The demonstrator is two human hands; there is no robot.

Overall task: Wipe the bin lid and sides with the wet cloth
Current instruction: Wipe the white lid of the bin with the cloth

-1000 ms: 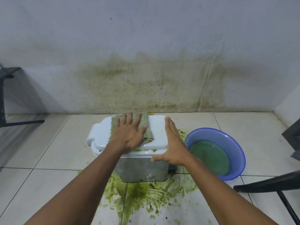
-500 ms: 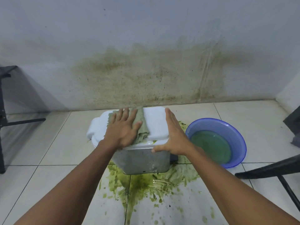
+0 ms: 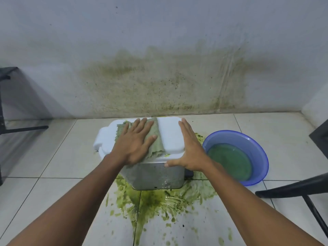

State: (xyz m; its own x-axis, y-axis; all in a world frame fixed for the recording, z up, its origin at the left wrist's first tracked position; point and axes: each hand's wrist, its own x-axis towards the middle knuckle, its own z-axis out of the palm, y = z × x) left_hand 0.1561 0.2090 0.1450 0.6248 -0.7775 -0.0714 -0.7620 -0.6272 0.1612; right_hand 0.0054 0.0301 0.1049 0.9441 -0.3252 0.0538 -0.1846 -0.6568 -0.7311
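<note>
A small bin stands on the tiled floor, with a white lid [image 3: 169, 137] and a grey metal side [image 3: 156, 176] facing me. A grey-green wet cloth [image 3: 155, 139] lies across the lid's left half and hangs a little over the near edge. My left hand [image 3: 134, 142] presses flat on the cloth with the fingers spread. My right hand [image 3: 190, 148] rests flat against the lid's right end, thumb along the near rim, holding nothing.
A green slimy spill [image 3: 159, 201] spreads over the floor in front of and around the bin. A blue basin [image 3: 255, 144] of greenish water sits just right of the bin. Dark chair legs [image 3: 301, 190] stand at the right, a black frame [image 3: 10, 128] at the left. The wall [image 3: 159, 82] behind is stained.
My left hand has slid the cloth leftward across the lid, leaving more white lid bare on the right. My right hand stays at the lid's right end.
</note>
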